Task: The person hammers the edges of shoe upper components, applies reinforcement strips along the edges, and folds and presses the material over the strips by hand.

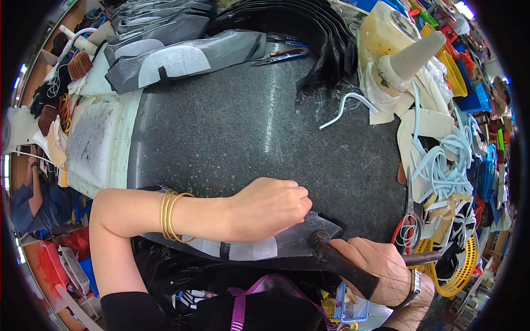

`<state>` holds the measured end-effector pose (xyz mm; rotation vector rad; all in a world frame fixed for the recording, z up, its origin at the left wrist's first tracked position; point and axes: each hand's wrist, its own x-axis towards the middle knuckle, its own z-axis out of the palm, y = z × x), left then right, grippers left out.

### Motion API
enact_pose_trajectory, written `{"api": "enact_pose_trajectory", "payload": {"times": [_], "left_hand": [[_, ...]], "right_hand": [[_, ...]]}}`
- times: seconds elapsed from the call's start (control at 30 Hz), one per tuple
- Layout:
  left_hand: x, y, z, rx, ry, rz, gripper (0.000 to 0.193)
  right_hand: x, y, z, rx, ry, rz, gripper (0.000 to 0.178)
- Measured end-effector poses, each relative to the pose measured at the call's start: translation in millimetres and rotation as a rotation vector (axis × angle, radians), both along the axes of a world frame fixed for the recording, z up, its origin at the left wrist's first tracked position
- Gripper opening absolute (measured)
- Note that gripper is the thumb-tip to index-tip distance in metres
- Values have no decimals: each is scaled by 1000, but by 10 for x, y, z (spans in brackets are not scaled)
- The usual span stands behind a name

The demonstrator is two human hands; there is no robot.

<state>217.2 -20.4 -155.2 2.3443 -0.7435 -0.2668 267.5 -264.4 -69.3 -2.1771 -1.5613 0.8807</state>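
Note:
My left hand point(270, 207) is closed in a fist at the upper edge of a grey flat piece point(295, 240) with a light patch. Its fingers curl under, so anything inside them is hidden. My right hand point(375, 265) grips a hammer point(350, 270) close to its dark metal head. The round face of the hammer touches or hovers just over the right part of the grey piece; which of the two I cannot tell. The piece lies along the near edge of the dark worktop point(232, 132), partly covered by my left forearm.
Stacked grey pieces point(176, 60) and curved black pieces point(331, 38) lie at the back, with snips point(284, 55) between them. A glue-stained container point(386, 33), light blue strips point(441, 165), red-handled scissors point(406, 223) and a yellow basket point(461, 276) stand right. Another person point(38, 198) is at left.

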Motion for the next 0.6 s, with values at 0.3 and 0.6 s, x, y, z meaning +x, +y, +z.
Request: {"api": "enact_pose_trajectory", "payload": {"times": [0.3, 0.6], "left_hand": [[235, 37, -240, -226, -215, -169, 13], [280, 125, -285, 2, -588, -296, 10]], "right_hand": [[-78, -14, -31, -24, -12, -56, 32], [224, 137, -169, 111, -6, -232, 18]]}}
